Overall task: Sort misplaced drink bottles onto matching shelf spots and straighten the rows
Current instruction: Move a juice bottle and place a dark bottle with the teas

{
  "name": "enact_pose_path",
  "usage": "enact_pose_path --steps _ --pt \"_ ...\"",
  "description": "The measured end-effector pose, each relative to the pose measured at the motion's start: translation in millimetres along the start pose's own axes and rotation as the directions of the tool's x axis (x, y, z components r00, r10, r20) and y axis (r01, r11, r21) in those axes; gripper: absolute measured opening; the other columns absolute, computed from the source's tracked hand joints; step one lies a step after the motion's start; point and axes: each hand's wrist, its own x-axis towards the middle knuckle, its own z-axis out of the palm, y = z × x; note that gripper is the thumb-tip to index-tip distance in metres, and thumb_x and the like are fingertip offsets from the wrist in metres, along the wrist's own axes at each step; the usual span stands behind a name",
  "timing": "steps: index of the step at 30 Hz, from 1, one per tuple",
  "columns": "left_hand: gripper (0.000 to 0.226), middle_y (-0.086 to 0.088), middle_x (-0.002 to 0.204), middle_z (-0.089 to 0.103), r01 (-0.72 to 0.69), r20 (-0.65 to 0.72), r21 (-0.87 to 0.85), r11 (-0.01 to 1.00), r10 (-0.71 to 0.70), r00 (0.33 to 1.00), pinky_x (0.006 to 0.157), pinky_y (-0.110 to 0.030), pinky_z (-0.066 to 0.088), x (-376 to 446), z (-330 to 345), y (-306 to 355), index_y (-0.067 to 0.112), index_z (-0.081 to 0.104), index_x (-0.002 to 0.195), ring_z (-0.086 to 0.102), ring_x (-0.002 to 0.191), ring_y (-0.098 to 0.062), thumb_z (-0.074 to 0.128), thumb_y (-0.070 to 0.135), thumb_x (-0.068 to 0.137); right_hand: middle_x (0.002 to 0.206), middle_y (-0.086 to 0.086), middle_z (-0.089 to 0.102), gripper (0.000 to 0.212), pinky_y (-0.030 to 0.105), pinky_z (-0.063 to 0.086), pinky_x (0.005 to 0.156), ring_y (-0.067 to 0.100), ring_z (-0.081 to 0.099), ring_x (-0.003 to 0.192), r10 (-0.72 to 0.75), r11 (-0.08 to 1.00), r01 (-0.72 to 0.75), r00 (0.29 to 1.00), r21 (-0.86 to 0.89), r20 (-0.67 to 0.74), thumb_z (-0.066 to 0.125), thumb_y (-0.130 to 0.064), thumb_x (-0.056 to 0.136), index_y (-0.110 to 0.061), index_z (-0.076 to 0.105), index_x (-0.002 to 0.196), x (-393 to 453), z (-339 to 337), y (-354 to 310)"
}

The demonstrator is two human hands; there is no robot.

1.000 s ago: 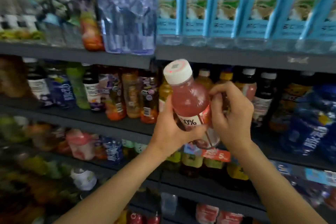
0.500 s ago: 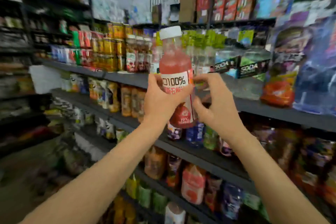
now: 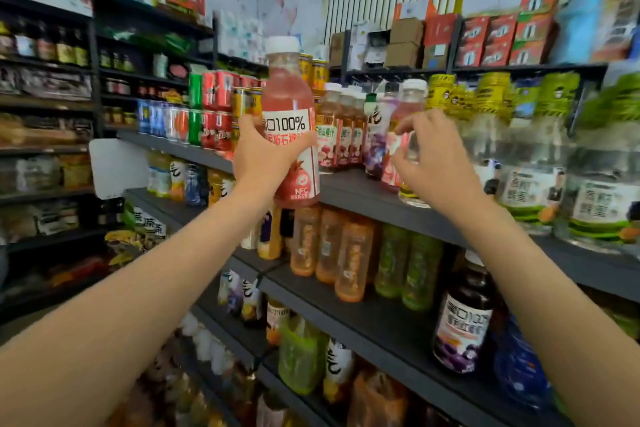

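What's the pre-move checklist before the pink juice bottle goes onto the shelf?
1. Left hand holds the pink juice bottle with white cap and white label: ok.
2. Bottle upright: ok.
3. Cap on: ok.
4. Right hand free, fingers loosely spread near the white-capped bottles on the dark shelf: ok.
5. Matching row found: cannot tell; the neighbouring red-labelled juice bottles look similar, but their labels are blurred.
6. Open slot beside that row: cannot tell; the held bottle hides it.
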Motion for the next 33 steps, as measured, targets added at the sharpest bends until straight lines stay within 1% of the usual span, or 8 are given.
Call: enact_pose_path --steps 5,8,12,17,21,26,30,33 --pt "0.066 0.007 0.095 0.059 0.097 0.001 -0.115 0.989 -0.098 0.995 0.086 -0.043 0.053 74 6 -40 0.020 0.041 0.106 0.061 0.087 -0.013 0.084 0.042 0.060 0.101 0.017 0.049 0.017 0.037 0.034 0.084 0.034 0.045 0.097 0.057 0.967 -0.045 0.997 -0.249 0.042 0.059 -0.008 0.080 0.001 0.058 0.096 24 55 8" --pt "0.065 0.009 0.091 0.057 0.092 0.092 -0.096 0.991 -0.083 0.992 0.086 -0.042 0.052 102 21 -58 0.020 0.040 0.103 0.060 0.088 -0.014 0.084 0.044 0.060 0.105 0.023 0.049 0.022 0.045 0.038 0.087 0.041 0.046 0.101 0.160 0.922 -0.145 0.987 -0.360 0.012 0.061 -0.004 0.077 0.004 0.056 0.097 34 66 9" --pt "0.064 0.006 0.095 0.057 0.052 0.265 -0.064 0.997 -0.033 0.964 0.080 -0.035 0.048 125 48 -69 0.019 0.038 0.101 0.057 0.088 -0.016 0.083 0.044 0.062 0.111 0.024 0.047 0.025 0.044 0.038 0.090 0.040 0.045 0.105 0.254 0.864 -0.221 0.967 -0.452 0.014 0.059 -0.004 0.080 0.005 0.054 0.103 52 74 4" --pt "0.066 0.005 0.100 0.059 0.043 0.508 -0.154 0.987 0.042 0.860 0.088 -0.043 0.049 123 97 -70 0.023 0.039 0.098 0.060 0.094 -0.018 0.084 0.047 0.056 0.118 0.025 0.044 0.040 0.040 0.034 0.087 0.041 0.046 0.106 0.413 0.787 -0.363 0.911 -0.498 -0.011 0.055 0.003 0.079 0.006 0.047 0.118 50 87 -6" --pt "0.071 0.005 0.102 0.060 -0.002 0.626 -0.195 0.981 0.126 0.770 0.087 -0.039 0.048 97 125 -55 0.019 0.044 0.111 0.059 0.095 -0.016 0.082 0.049 0.059 0.123 0.023 0.048 0.057 0.031 0.033 0.091 0.037 0.050 0.111 0.438 0.821 -0.374 0.897 -0.431 0.056 0.057 -0.001 0.081 0.005 0.037 0.134 40 81 -10" --pt "0.089 -0.007 0.124 0.052 -0.021 0.700 -0.169 0.985 0.135 0.702 0.084 -0.041 0.047 76 150 -37 0.009 0.035 0.125 0.055 0.111 -0.028 0.078 0.056 0.063 0.121 0.015 0.051 0.072 0.016 0.027 0.073 0.028 0.052 0.105 0.520 0.763 -0.472 0.854 -0.441 -0.014 0.074 -0.015 0.075 -0.001 0.036 0.135 33 77 -15" --pt "0.090 -0.010 0.122 0.049 -0.079 0.738 -0.197 0.977 0.201 0.644 0.086 -0.043 0.048 80 155 -41 0.006 0.035 0.122 0.053 0.110 -0.027 0.077 0.058 0.062 0.124 0.013 0.036 0.069 0.039 0.044 0.079 0.036 0.055 0.094 0.536 0.668 -0.531 0.829 -0.522 -0.158 0.075 -0.014 0.074 -0.005 0.038 0.131 24 89 -24" --pt "0.069 -0.006 0.117 0.049 0.044 0.768 -0.316 0.948 0.228 0.598 0.093 -0.037 0.046 102 156 -61 0.010 0.041 0.112 0.052 0.109 -0.019 0.074 0.054 0.070 0.121 0.011 0.037 0.060 0.042 0.047 0.069 0.037 0.057 0.089 0.516 0.652 -0.517 0.838 -0.554 -0.175 0.074 -0.019 0.077 -0.006 0.040 0.125 26 94 -29"
